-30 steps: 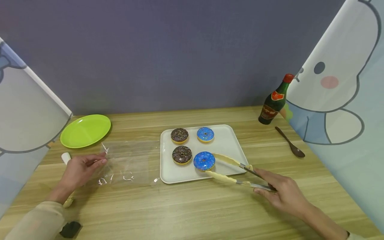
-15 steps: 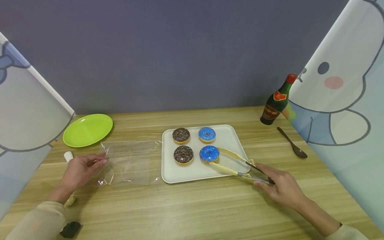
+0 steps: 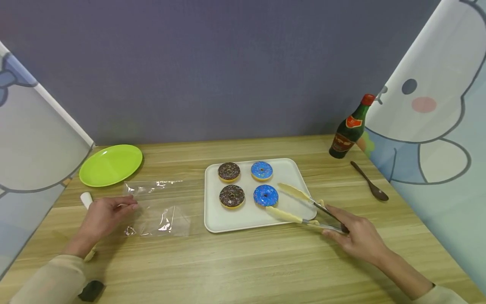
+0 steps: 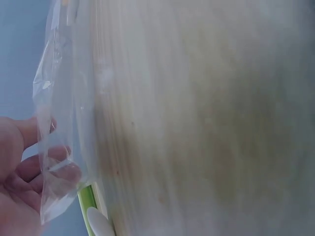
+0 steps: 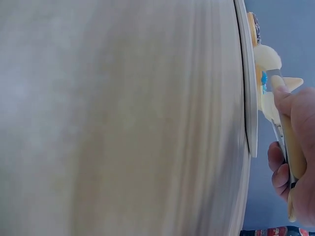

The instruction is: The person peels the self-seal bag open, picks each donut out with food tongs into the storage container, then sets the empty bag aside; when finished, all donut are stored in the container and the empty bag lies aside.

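My right hand [image 3: 357, 238] grips a pair of tongs [image 3: 290, 216] with pale yellow tips and metal arms. The tips are spread around the right side of a blue sprinkled donut [image 3: 265, 196] lying on a white tray [image 3: 212, 221]. A second blue donut [image 3: 261, 170] sits behind it, and two chocolate donuts, one at the back [image 3: 229, 171] and one in front [image 3: 232, 196], lie to the left. My left hand [image 3: 106, 217] pinches the left edge of a clear plastic bag [image 3: 163, 207] left of the tray. In the left wrist view the bag [image 4: 54, 162] covers some fingertips.
A green plate [image 3: 111, 165] lies at the back left. Under the left forearm is a white-handled utensil [image 3: 86, 199], and a dark object [image 3: 91, 291] lies near the sleeve. At the right stand a dark green bottle [image 3: 347, 131] and a brown spoon [image 3: 370, 182].
The front blue donut went back and down onto the tray between the tongs, and the tips have spread off it. The bag's free right end has shifted and creased.
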`<state>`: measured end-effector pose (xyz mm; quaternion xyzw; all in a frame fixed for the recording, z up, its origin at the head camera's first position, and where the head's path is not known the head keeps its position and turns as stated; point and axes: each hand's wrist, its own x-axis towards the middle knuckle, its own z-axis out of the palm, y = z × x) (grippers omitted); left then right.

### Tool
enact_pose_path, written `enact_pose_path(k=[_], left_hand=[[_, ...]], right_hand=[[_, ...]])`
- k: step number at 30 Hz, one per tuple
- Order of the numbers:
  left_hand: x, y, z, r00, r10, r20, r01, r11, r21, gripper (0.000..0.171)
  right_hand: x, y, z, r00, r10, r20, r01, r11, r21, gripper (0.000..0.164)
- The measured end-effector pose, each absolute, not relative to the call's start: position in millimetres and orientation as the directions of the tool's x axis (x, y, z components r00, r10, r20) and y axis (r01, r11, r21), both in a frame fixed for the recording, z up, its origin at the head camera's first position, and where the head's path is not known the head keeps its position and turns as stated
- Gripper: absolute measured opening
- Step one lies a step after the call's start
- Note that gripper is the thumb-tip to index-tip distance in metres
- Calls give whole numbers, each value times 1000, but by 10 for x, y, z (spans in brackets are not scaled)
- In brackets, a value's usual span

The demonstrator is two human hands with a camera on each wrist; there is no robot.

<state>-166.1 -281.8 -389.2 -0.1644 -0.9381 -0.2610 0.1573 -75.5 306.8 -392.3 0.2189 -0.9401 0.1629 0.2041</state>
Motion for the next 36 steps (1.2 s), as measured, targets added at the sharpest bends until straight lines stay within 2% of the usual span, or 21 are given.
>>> enact_pose_path(k=[7,11,18,25,31,36], left_hand=[[-1640,-2810,-3875,-913,215,347,352,846,401,15],[-1631,-2813,-3877,-919,218,328,344,852,395,14],[-1626,-2823,-3902,-912,231,338,354,860,367,10],[-1622,-2823,-3903,-909,239,343,363,858,365,9],[-1617,-2797,-3890,-918,249,308,361,846,393,8],[-1617,-2772,-3886,-905,274,325,387,848,363,6]], right_hand=[[-767,3157,-3913,-850,-249,464,-413,862,-295,70],[-804,3222,-3904,-858,-193,476,-377,866,-329,67],[-877,3237,-3900,-927,-84,365,-234,891,-389,66],[-1032,3249,-3912,-954,-15,301,-137,910,-390,58],[-1078,3250,-3910,-991,30,128,-25,912,-409,75],[-1083,3240,-3918,-989,48,137,-3,937,-349,79]])
